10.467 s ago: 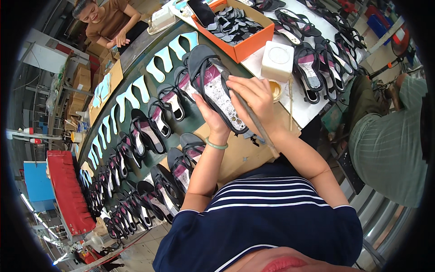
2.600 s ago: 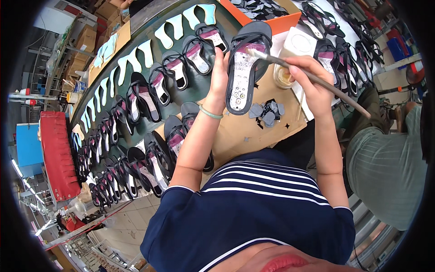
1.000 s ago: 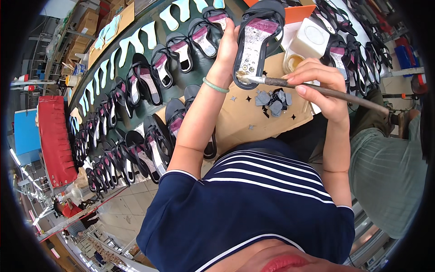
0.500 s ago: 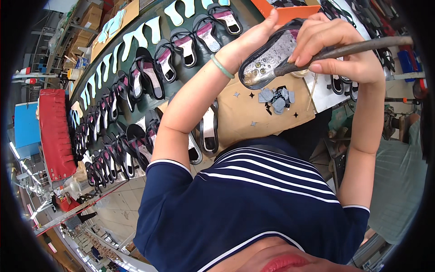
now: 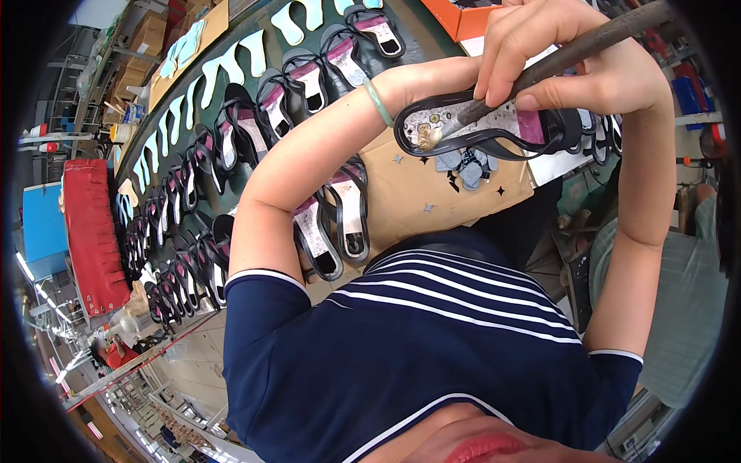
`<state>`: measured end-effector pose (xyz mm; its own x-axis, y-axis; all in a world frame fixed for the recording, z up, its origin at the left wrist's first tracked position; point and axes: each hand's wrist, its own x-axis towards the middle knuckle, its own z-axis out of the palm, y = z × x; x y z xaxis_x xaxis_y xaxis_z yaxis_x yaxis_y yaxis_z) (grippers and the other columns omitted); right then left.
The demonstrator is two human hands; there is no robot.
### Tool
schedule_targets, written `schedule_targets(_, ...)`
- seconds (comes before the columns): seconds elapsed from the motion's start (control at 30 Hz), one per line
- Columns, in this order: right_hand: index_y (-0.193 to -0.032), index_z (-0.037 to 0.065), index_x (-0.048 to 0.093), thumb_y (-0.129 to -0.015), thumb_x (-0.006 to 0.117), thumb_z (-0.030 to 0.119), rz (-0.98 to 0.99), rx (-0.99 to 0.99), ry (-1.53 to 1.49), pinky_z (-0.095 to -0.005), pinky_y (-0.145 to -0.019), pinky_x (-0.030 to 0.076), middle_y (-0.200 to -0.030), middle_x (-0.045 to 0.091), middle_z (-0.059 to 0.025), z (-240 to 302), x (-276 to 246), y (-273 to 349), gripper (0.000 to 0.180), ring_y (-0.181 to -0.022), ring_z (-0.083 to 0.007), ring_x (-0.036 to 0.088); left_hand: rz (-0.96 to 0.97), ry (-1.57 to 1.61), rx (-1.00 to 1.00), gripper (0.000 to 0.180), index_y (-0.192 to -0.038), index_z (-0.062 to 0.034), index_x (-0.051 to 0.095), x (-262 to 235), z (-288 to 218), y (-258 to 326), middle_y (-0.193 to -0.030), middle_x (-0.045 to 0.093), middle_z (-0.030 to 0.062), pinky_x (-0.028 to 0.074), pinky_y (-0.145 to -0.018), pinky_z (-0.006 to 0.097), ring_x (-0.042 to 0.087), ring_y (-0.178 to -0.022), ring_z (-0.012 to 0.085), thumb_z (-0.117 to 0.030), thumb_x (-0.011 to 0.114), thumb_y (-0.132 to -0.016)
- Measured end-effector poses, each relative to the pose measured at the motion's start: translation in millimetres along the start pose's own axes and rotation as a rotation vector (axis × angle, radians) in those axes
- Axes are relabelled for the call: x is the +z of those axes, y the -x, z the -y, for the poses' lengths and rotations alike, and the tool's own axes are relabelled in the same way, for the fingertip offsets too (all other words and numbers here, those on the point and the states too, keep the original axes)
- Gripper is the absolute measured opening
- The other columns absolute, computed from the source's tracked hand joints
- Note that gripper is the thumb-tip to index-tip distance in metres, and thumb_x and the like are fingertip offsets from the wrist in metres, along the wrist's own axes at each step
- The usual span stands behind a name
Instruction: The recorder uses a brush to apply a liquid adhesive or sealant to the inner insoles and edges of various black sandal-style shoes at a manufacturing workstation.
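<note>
The black strappy sandal [image 5: 494,123] is speckled white inside, with a purple band toward its straps. Over it, the slim wooden brush [image 5: 575,59] is dark brown. Left of the sandal is a smooth pale-green bangle [image 5: 378,103]; above, an orange rectangular box [image 5: 467,23]; below, a navy shirt [image 5: 448,339] with white stripes.

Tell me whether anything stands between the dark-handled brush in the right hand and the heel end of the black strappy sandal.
Nothing visible does: the pale bristles of the dark-handled brush held in the right hand meet the heel end of the black strappy sandal. The fingers overlap its middle, clear of that spot.
</note>
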<state>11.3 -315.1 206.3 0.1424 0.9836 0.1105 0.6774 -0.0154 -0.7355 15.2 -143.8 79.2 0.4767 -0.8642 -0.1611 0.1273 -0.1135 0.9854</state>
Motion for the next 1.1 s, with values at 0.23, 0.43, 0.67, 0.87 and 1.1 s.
schedule_targets(0.23, -0.097, -0.003, 0.072, -0.078, 0.07, 0.001, -0.005, -0.093, -0.046, -0.0303, -0.073, 0.048, -0.091, 0.072, -0.0138, -21.9, -0.9, 10.9, 0.02, -0.08, -0.0221, 0.065, 0.225, 0.667, 0.03, 0.036, -0.132, 0.0051, 0.046, -19.7, 35.9, -19.8, -0.121, 0.058, 0.0107, 0.051, -0.092, 0.025, 0.059, -0.109, 0.0144, -0.015, 0.033, -0.105)
schedule_targets(0.43, -0.096, -0.004, 0.072, -0.078, 0.071, 0.0, -0.099, -0.067, -0.186, -0.0302, -0.078, 0.05, -0.092, 0.072, -0.0157, -31.8, 5.7, 25.9, 0.019, -0.086, -0.0239, 0.068, -0.07, 0.009, -0.087, 0.076, -0.139, 0.0056, 0.043, -8.7, 37.1, -16.0, -0.141, 0.047, 0.0158, 0.038, -0.106, 0.026, 0.053, -0.118, 0.0173, -0.057, 0.02, -0.102)
schedule_targets(0.67, -0.095, -0.005, 0.072, -0.078, 0.072, -0.001, -0.105, 0.036, -0.107, -0.0313, -0.079, 0.051, -0.092, 0.072, -0.016, -23.9, 3.5, 40.2, 0.018, -0.087, -0.0249, 0.068, -0.138, 0.17, -0.081, 0.075, -0.136, 0.0065, 0.045, 2.6, 31.3, -8.0, -0.134, 0.054, 0.0129, 0.039, -0.105, 0.026, 0.053, -0.115, 0.016, -0.057, 0.025, -0.102)
schedule_targets(0.87, -0.085, 0.001, 0.073, -0.075, 0.072, 0.011, -0.22, 0.105, 0.035, -0.0339, -0.082, 0.042, -0.088, 0.072, -0.012, -26.4, 17.9, 58.2, 0.014, -0.083, -0.0217, 0.064, -0.147, 0.423, -0.268, 0.081, -0.14, 0.0073, 0.04, 3.7, 31.3, 1.1, -0.142, 0.047, 0.0154, 0.036, -0.107, 0.026, 0.049, -0.122, 0.0154, -0.062, 0.031, -0.099)
schedule_targets(1.1, -0.082, 0.003, 0.073, -0.074, 0.073, 0.015, -0.298, 0.173, 0.156, -0.0348, -0.086, 0.038, -0.087, 0.073, -0.0103, -29.9, 28.8, 74.6, 0.014, -0.085, -0.0208, 0.064, -0.121, 0.434, -0.185, 0.087, -0.14, 0.0095, 0.038, -6.9, 47.2, 4.0, -0.142, 0.047, 0.0159, 0.036, -0.107, 0.026, 0.049, -0.12, 0.0145, -0.065, 0.034, -0.097)
